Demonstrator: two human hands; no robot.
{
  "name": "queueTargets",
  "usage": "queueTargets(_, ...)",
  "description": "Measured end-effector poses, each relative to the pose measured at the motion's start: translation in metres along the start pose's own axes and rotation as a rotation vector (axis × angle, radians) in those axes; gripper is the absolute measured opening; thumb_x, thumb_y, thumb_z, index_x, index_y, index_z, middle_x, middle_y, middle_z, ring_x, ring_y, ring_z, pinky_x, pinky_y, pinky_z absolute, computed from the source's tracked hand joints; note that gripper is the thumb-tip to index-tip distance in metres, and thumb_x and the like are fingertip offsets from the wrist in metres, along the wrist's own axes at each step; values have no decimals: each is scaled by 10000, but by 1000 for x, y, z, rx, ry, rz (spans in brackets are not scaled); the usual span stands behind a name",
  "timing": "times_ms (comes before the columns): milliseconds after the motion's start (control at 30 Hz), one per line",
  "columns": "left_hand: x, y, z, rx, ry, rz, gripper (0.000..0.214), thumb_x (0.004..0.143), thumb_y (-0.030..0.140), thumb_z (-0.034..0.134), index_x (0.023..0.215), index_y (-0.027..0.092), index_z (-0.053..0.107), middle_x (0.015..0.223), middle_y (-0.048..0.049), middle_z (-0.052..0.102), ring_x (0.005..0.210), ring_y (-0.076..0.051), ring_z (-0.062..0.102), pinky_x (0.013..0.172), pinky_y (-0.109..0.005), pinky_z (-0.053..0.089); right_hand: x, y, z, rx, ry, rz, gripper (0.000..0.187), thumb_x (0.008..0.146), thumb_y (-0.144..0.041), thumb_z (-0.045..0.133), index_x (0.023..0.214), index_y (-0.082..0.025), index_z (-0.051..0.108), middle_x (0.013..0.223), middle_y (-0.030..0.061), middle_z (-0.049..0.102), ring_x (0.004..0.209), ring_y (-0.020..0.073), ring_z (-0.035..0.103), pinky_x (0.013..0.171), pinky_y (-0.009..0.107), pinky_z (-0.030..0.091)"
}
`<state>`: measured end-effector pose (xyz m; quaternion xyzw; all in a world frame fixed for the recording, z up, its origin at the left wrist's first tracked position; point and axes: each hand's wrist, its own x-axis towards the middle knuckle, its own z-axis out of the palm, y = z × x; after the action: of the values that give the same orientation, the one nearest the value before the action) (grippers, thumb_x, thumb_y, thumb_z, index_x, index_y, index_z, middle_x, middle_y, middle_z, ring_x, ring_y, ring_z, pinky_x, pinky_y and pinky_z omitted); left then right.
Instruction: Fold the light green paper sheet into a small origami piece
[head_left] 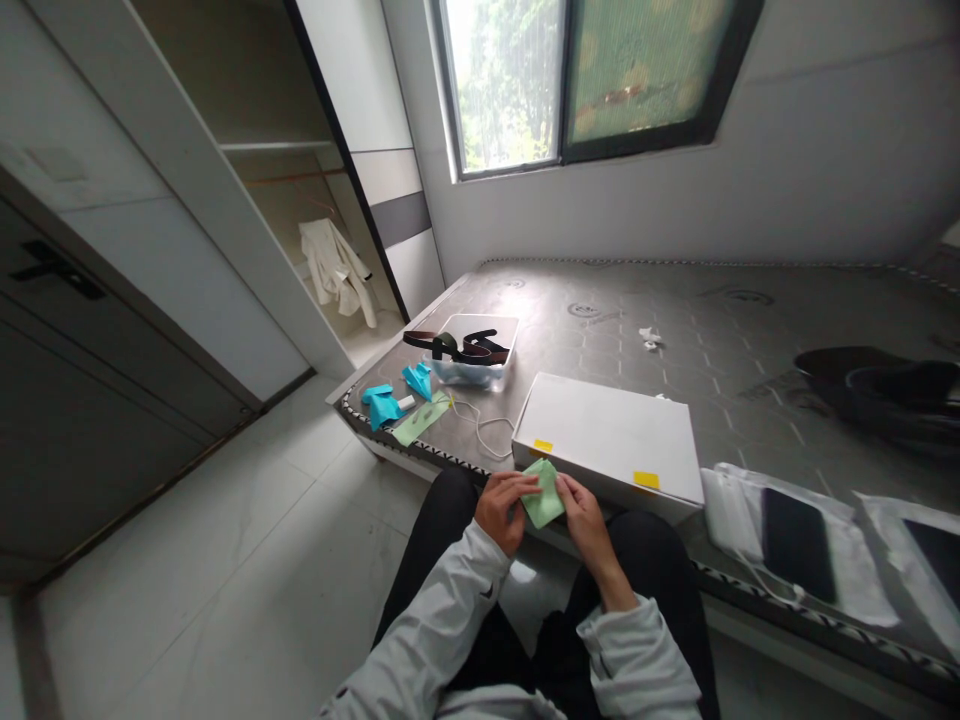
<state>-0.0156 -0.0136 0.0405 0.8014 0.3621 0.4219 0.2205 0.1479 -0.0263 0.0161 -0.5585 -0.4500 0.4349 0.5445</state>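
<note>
A piece of folded green paper [543, 494] is held between my two hands, just in front of the white box. My left hand [504, 508] pinches its left side, fingers lying over the paper. At the right edge, my right hand [583, 515] grips it between thumb and fingers. The white box [611, 425], with two yellow stickers on its near side, lies on the mattress directly beyond my hands. To the left lie a flat green strip [421, 420] and crumpled or folded blue pieces [383, 405]. A white cord [480, 425] runs beside the box.
Behind the blue pieces stands a clear plastic bin [507, 352] with dark belts [480, 348] over it. Bagged dark phones [798, 545] lie on the right. A black bag-like item [885, 395] and a small white object [650, 338] rest farther back on the mattress [600, 300].
</note>
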Motion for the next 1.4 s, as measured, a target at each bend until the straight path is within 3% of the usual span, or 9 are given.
queueTargets(133,1,-18,-4,0,1,-52,352,707,46,606,950,235,776,1354,-84,599,1134,-243,621,949,-371,520,0,0,-1,131,-43,22,599,799,-662,551,1139,-173,617,940,111,728,746,241,669,657,331,534)
queueTargets(267,-2,-26,-1,-164,-55,-156,135,780,194,677,856,230,784,936,-51,780,833,-187,730,785,-271,569,-3,-1,-1,241,-27,37,505,769,-585,654,1121,-237,556,907,41,713,649,178,621,559,260,475)
queueTargets(367,-3,-22,2,-164,20,-277,147,830,275,644,815,207,774,781,-35,778,712,-171,724,688,-237,554,-5,-6,-2,175,-52,11,408,797,-582,629,971,-213,639,944,51,707,802,209,643,676,280,503)
queueTargets(500,-1,-15,3,-112,136,-458,221,842,363,623,774,177,721,755,-37,749,669,-161,704,645,-222,531,-8,-13,0,155,-215,-32,505,735,-500,742,1144,-218,658,1183,78,674,1067,261,622,903,344,496)
queueTargets(633,-1,-16,8,-112,188,-565,274,798,433,658,716,171,669,643,-18,698,589,-151,666,560,-210,488,-9,-12,4,63,-167,-20,406,740,-529,723,965,-191,720,1008,87,732,966,271,663,884,369,507)
queueTargets(833,0,-19,18,-581,310,-665,507,640,423,800,1037,162,622,686,-1,704,568,-150,685,553,-219,537,-7,-8,6,162,-93,25,488,763,-538,688,1100,-199,591,828,52,731,756,223,687,677,308,535)
queueTargets(967,1,-20,18,-745,176,-781,494,621,512,804,901,113,722,707,-67,749,589,-176,704,537,-225,549,-8,-6,6,204,-96,26,498,806,-498,652,1192,-210,528,818,35,721,714,204,689,656,304,549)
queueTargets(1200,-5,-36,22,-690,259,-879,415,576,493,831,720,115,734,595,-57,729,516,-177,682,515,-248,570,-12,-4,8,-153,-63,-297,537,853,-371,643,1363,-291,495,1473,85,443,1236,255,544,911,389,555)
queueTargets(1400,-5,-33,23,-678,242,-763,402,612,494,813,777,135,742,737,-74,761,656,-204,719,592,-257,587,-12,2,9,-269,-241,-334,518,867,-336,639,1367,-241,539,1392,83,547,1287,277,506,1111,478,384)
